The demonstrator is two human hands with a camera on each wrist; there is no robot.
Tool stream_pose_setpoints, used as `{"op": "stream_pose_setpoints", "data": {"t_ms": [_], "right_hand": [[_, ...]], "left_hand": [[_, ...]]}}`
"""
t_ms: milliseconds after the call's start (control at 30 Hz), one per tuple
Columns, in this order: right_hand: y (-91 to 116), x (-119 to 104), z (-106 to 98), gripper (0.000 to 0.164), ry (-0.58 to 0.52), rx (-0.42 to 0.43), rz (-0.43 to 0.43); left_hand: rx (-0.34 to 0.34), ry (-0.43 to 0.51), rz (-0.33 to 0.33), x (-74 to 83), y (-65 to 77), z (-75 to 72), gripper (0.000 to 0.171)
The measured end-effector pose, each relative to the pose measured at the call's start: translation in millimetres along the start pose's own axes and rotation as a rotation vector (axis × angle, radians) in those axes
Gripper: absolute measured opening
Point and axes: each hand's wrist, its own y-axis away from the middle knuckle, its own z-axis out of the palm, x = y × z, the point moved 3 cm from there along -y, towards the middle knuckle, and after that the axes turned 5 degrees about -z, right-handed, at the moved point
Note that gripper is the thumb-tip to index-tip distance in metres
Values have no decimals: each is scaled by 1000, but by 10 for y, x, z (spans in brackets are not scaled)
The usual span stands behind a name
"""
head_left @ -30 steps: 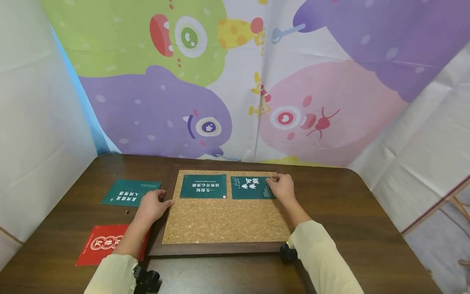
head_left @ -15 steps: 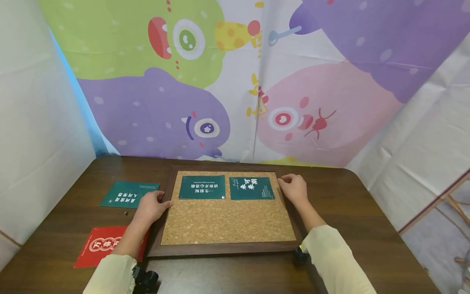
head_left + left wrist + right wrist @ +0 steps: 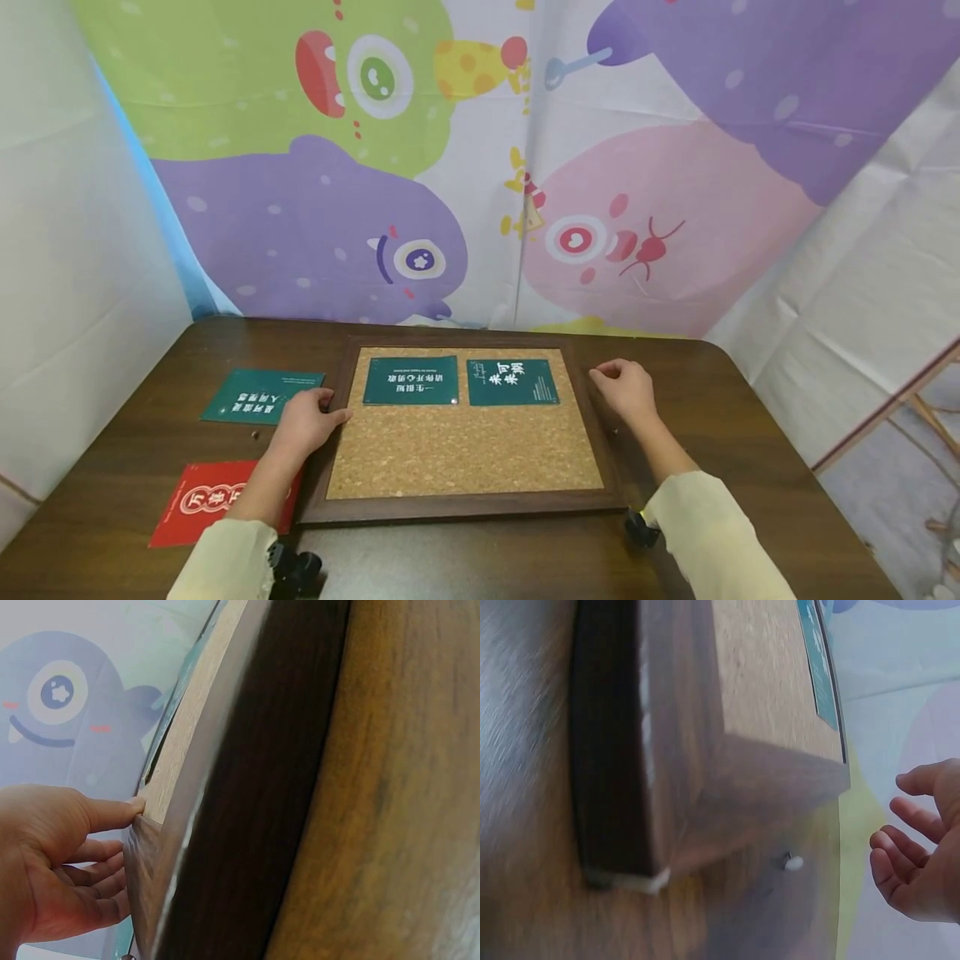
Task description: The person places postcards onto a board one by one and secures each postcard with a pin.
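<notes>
A wood-framed cork board [image 3: 465, 450] lies on the table with two green cards pinned side by side along its far half, the left card [image 3: 411, 381] and the right card [image 3: 513, 382]. My left hand [image 3: 306, 425] grips the board's left edge. In the left wrist view its thumb [image 3: 116, 814] presses on top while the fingers meet the frame's outer side. Just off the right edge hovers my right hand [image 3: 626, 389], its fingers loosely bent and holding nothing. A white pushpin [image 3: 793, 862] lies on the table beside the frame, below that hand.
Left of the board lie another green card [image 3: 258, 396] and a red card [image 3: 206, 500], the latter partly under my left forearm. A small pin [image 3: 254, 434] sits between them. A cartoon-printed curtain [image 3: 360, 233] hangs behind the table [image 3: 720, 433].
My right hand has let go at the right card's edge and moved right, past the board's frame. The pushpin on the right has come into view. My left hand has stayed put.
</notes>
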Motion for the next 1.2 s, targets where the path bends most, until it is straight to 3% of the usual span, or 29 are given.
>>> {"op": "stream_pose_setpoints", "data": {"t_ms": [433, 733, 1200], "right_hand": [[89, 184, -128, 31, 22, -61, 0], [142, 294, -189, 31, 28, -38, 1], [226, 424, -227, 24, 17, -62, -102]], "left_hand": [[-5, 1, -11, -20, -25, 10, 54], [-8, -1, -13, -19, -25, 17, 55], [-4, 3, -17, -6, -13, 11, 54]]}}
